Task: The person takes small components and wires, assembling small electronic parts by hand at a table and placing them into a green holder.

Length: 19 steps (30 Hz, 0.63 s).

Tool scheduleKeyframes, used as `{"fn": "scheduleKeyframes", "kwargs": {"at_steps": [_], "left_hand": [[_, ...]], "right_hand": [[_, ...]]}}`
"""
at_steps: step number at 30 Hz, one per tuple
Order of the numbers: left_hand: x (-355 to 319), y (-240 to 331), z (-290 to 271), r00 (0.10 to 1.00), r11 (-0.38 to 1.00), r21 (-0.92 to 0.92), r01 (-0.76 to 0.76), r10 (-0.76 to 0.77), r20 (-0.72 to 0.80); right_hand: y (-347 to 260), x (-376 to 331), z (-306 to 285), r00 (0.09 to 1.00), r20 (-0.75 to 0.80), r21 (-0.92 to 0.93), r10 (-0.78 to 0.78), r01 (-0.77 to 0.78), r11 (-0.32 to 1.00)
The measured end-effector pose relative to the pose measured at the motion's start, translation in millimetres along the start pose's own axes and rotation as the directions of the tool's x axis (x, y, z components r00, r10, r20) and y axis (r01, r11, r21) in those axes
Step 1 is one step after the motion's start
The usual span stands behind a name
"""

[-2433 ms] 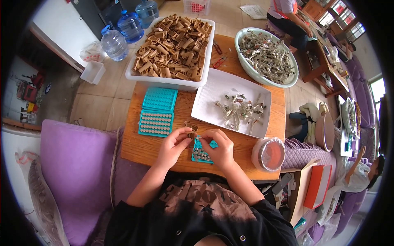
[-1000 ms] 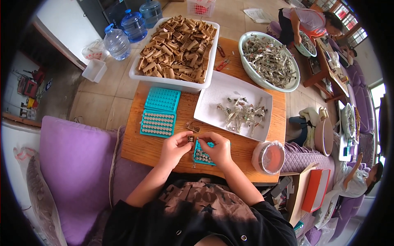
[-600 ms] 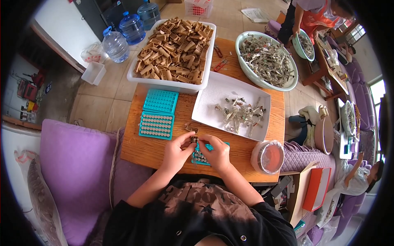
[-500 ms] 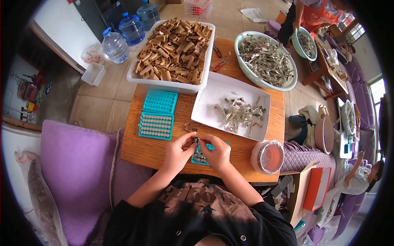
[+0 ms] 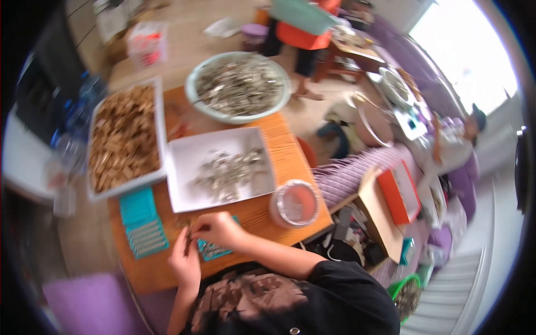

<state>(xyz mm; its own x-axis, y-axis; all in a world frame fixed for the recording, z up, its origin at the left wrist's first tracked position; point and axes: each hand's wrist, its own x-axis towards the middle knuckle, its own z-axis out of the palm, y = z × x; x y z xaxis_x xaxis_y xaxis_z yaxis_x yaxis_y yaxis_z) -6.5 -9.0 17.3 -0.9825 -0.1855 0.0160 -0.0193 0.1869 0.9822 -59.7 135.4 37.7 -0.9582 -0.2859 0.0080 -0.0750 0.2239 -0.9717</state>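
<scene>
Close together over the near edge of the wooden table (image 5: 285, 151), my hands meet at a small dark-brown plastic casing (image 5: 189, 239), blurred by motion. My left hand (image 5: 185, 262) is closed on it. The fingers of my right hand (image 5: 222, 230) are curled at the casing; what they pinch is hidden. Partly under the right hand lies a teal tray (image 5: 214, 252) with small silvery round pieces. Left of it, an opened teal case (image 5: 146, 234) holds rows of grey discs. Beyond my hands, a white shallow box (image 5: 184, 162) contains tangled wired parts (image 5: 234, 173).
A white tub (image 5: 161, 117) full of brown casings (image 5: 124, 139) stands far left, beside a pale green basin (image 5: 192, 92) of wired parts. A clear round container (image 5: 295, 204) sits at the table's right. One person in orange (image 5: 301, 39) stands beyond; another person (image 5: 455, 139) is at right.
My view has swung to the right, so the table appears further left and blurred. My hands stay together at the casing. The person in orange has come closer with a green basin.
</scene>
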Motion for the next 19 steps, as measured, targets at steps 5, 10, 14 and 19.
{"fn": "scheduleKeyframes", "kwargs": {"at_steps": [5, 10, 14, 19], "left_hand": [[-6, 20, 7, 0.996, 0.997, -0.019, -0.073, 0.074, 0.051], [-9, 35, 4, 0.979, 0.985, -0.152, -0.083, 0.109, 0.172], [-4, 37, -7, 0.967, 0.939, -0.344, 0.012, 0.077, 0.244], [-5, 29, -22, 0.941, 0.922, -0.379, 0.086, 0.049, 0.334]], "right_hand": [[14, -3, -8, 0.993, 0.092, 0.144, 0.079, -0.092, 0.985], [-1, -21, -12, 0.937, 0.293, 0.795, -0.19, -0.128, 0.593], [-12, -25, -16, 0.915, 0.351, 0.751, -0.198, -0.149, 0.643], [11, -24, 0, 0.897, 0.388, 0.745, -0.211, -0.171, 0.644]]}}
